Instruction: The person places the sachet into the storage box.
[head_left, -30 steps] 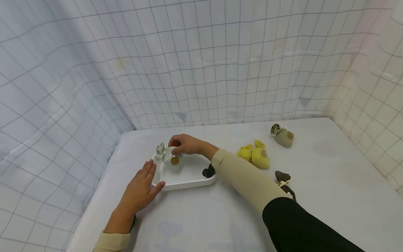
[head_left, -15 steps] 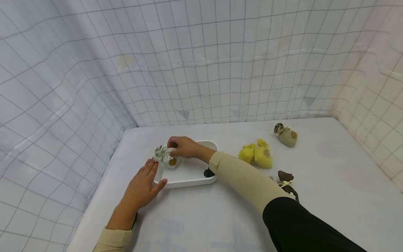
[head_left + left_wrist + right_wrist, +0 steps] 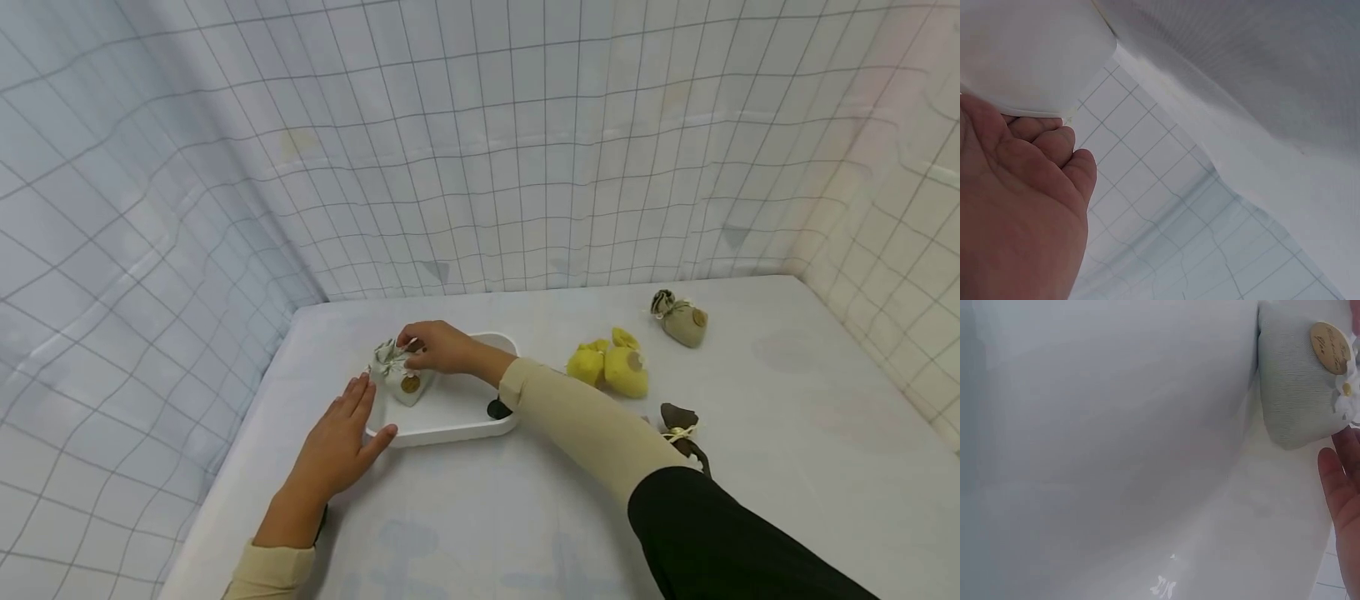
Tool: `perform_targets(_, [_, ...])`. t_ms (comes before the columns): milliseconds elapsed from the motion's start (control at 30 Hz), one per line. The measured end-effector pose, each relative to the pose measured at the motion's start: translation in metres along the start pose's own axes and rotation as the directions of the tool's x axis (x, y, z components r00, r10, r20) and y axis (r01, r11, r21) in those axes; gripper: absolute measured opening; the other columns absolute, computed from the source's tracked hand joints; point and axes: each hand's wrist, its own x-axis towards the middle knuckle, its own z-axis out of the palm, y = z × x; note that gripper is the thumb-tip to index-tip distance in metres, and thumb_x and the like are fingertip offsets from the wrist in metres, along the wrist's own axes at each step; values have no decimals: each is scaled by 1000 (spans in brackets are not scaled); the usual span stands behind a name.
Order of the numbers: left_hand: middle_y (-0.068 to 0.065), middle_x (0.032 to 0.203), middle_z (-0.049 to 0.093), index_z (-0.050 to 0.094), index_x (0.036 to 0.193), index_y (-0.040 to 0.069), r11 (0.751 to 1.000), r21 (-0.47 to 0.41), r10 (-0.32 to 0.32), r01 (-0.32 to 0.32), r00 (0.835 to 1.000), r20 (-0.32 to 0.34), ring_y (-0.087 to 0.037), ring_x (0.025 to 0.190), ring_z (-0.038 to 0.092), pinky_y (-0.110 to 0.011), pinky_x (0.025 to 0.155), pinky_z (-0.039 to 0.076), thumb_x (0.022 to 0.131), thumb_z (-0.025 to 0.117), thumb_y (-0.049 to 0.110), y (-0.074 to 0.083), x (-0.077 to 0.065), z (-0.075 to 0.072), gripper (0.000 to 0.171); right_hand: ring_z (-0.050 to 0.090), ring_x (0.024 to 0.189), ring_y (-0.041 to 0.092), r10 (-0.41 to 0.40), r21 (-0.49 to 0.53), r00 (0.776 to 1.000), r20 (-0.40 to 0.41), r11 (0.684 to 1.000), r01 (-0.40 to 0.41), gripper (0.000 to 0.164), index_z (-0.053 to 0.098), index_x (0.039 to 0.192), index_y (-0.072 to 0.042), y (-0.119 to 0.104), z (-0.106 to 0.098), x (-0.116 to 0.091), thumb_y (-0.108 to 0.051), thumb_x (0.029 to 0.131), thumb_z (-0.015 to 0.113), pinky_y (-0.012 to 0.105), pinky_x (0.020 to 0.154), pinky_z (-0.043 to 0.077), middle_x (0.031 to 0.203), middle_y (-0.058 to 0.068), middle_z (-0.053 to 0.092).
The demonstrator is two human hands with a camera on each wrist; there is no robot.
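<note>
A pale green drawstring pouch [image 3: 399, 388] with a round tag and a white flower lies at the left end of a white tray [image 3: 450, 435]. My right hand [image 3: 446, 348] reaches in from the right, thumb and fingers curled at the pouch's gathered neck. In the right wrist view the tag and flower on the pouch [image 3: 1297, 394] face the camera, fingertips right at its edge. My left hand [image 3: 333, 446] rests against the tray's left side, fingers straight and thumb spread along the front corner. The left wrist view has those fingers under the tray's wall [image 3: 1041, 56].
A black object [image 3: 497, 409] sits at the tray's right end, partly behind my right sleeve. Two yellow pouches [image 3: 626, 372] lie side by side to the right. Farther back is an olive-beige pouch [image 3: 684, 324]. A dark brown pouch [image 3: 679, 418] is partly covered by my arm. Gridded curtains surround the table.
The pale green pouch has turned in the tray, its body now pointing more toward the front. My right hand has shifted slightly with it; the left stays at the tray.
</note>
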Motion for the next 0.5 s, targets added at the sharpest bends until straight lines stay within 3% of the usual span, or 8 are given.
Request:
perform_targets(200, [-26,158,26,32,150,-10,1000,5,7,-7,1000,-13,-41,145,25,-58,113,27,98,55,52,0,0,1,84,58,119,10,-14,-3,995,-94,1000,13,30,65,123,-8,-2,-17,-2,-20,96,69,22,97,47,125,2,66])
perform_targets(333, [-24,159,24,29,151,-9,1000,15,-19,18,1000,25,-39,147,22,-57,114,25,98,53,54,-2,0,1,86,57,121,12,-19,58,993,-113,998,26,31,63,124,-9,-10,-35,-5,-21,96,69,27,99,47,126,4,65])
perform_targets(500, [-24,159,24,29,152,-9,1000,12,-21,21,999,25,-39,147,22,-56,114,25,99,53,54,-3,0,1,86,57,120,11,-13,137,987,-159,990,35,31,63,125,-10,-21,-62,-13,-21,96,69,23,95,48,126,1,63])
